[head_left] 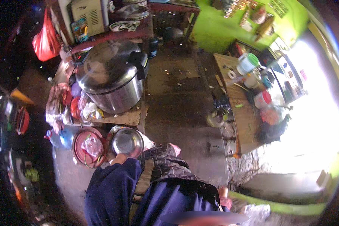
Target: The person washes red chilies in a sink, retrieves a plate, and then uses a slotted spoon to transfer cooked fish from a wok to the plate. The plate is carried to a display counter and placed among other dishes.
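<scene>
My left hand [120, 159] reaches out of a dark blue sleeve to the near rim of a shiny metal bowl [127, 143]. My fingers are mostly hidden, so their grip on the rim does not show. The bowl sits by a white sack or bag [148, 143], below the edge of a low wooden table [124, 119]. Left of it is a round reddish lid or tub [77, 144] with a clear plastic bag [92, 146] on top. What may be my right hand [223, 191] shows small beside my body, mostly hidden, near something pink.
A large lidded steel rice cooker [113, 97] and several plastic bags [78, 106] crowd the low table. Water bottles [65, 137] stand beside the reddish tub. At right, a wooden table [244, 124] bears tubs and jars. A red bag [46, 42] hangs at upper left.
</scene>
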`<state>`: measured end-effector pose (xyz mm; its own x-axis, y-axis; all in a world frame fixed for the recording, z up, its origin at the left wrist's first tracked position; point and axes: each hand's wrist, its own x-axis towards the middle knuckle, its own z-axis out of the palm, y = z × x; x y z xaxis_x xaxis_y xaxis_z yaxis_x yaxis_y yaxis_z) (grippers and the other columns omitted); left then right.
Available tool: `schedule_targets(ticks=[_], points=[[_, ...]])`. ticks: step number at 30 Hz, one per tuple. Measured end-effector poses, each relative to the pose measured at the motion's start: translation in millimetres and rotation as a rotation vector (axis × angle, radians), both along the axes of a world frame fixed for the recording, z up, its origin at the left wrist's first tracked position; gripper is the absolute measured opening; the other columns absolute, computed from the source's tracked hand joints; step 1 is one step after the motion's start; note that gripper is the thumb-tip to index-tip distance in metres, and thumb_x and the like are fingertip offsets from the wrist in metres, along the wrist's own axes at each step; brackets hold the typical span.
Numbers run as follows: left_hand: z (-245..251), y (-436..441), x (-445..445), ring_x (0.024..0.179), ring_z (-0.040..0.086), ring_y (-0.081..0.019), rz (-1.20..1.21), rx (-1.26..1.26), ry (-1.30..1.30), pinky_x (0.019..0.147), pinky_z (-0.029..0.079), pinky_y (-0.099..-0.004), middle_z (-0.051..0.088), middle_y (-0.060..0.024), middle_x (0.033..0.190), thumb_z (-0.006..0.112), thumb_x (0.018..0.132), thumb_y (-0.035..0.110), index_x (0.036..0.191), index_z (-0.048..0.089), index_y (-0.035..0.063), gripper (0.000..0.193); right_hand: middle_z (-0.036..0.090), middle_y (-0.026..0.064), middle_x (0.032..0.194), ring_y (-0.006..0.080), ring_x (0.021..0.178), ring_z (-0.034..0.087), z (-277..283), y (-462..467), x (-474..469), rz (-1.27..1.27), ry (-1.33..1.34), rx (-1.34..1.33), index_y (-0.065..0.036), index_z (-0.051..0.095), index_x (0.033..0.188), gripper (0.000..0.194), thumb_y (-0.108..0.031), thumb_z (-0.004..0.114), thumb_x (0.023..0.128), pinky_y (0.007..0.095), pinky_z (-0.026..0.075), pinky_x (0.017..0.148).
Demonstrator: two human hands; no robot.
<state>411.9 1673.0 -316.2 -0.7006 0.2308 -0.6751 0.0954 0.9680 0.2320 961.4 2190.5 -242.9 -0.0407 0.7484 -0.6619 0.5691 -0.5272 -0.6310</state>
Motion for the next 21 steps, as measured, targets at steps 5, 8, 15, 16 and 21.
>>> schedule_targets(ticks=[5, 8, 15, 16, 21], points=[[54.2, 94.9, -24.6, 0.083, 0.06, -0.0237, 0.221, 0.289, 0.044, 0.071, 0.046, -0.0326, 0.062, -0.0137, 0.087, 0.054, 0.076, 0.036, 0.088, 0.06, 0.0049, 0.034, 0.054, 0.0032, 0.071, 0.0157, 0.053, 0.052, 10.8, 193.2, -242.2, 0.063, 0.104, 0.256, -0.011, 0.053, 0.099, 0.019, -0.01, 0.046, 0.082, 0.0261, 0.041, 0.039], [110.1, 191.3, -66.3, 0.081, 0.06, -0.02, 0.29, 0.718, 0.126, 0.073, 0.046, -0.0279, 0.062, -0.0109, 0.085, 0.059, 0.075, 0.029, 0.091, 0.06, 0.0055, 0.028, 0.056, 0.0029, 0.075, 0.0149, 0.06, 0.055, 19.2, 222.6, -394.6, 0.31, 0.584, -0.018, -0.011, 0.052, 0.105, 0.024, -0.01, 0.047, 0.082, 0.0257, 0.043, 0.045], [286.7, 335.0, -193.3, 0.091, 0.052, -0.0108, 0.254, 1.348, -0.046, 0.079, 0.042, -0.0245, 0.056, -0.0053, 0.098, 0.049, 0.087, 0.016, 0.108, 0.051, 0.0043, 0.025, 0.055, 0.0008, 0.079, 0.0116, 0.064, 0.052, 15.6, 218.6, -672.6, 1.394, 0.512, -0.071, -0.007, 0.049, 0.112, 0.04, -0.019, 0.062, 0.076, 0.0253, 0.043, 0.053], [307.6, 344.1, -208.8, 0.092, 0.051, -0.0108, 0.241, 1.369, -0.056, 0.08, 0.041, -0.024, 0.055, -0.0049, 0.099, 0.048, 0.087, 0.015, 0.11, 0.05, 0.0036, 0.026, 0.056, 0.0009, 0.081, 0.0121, 0.066, 0.053, 16.5, 221.1, -698.8, 1.478, 0.493, 0.033, -0.007, 0.049, 0.111, 0.039, -0.019, 0.061, 0.076, 0.0258, 0.043, 0.055], [359.4, 371.0, -263.6, 0.094, 0.049, -0.0117, 0.315, 1.349, -0.085, 0.084, 0.039, -0.0259, 0.053, -0.0051, 0.102, 0.045, 0.088, 0.021, 0.111, 0.047, 0.0012, 0.031, 0.057, 0.0009, 0.084, 0.0136, 0.071, 0.054, 21.1, 231.1, -798.4, 1.062, 0.409, -0.272, -0.008, 0.052, 0.11, 0.035, -0.02, 0.056, 0.077, 0.0277, 0.044, 0.059]])
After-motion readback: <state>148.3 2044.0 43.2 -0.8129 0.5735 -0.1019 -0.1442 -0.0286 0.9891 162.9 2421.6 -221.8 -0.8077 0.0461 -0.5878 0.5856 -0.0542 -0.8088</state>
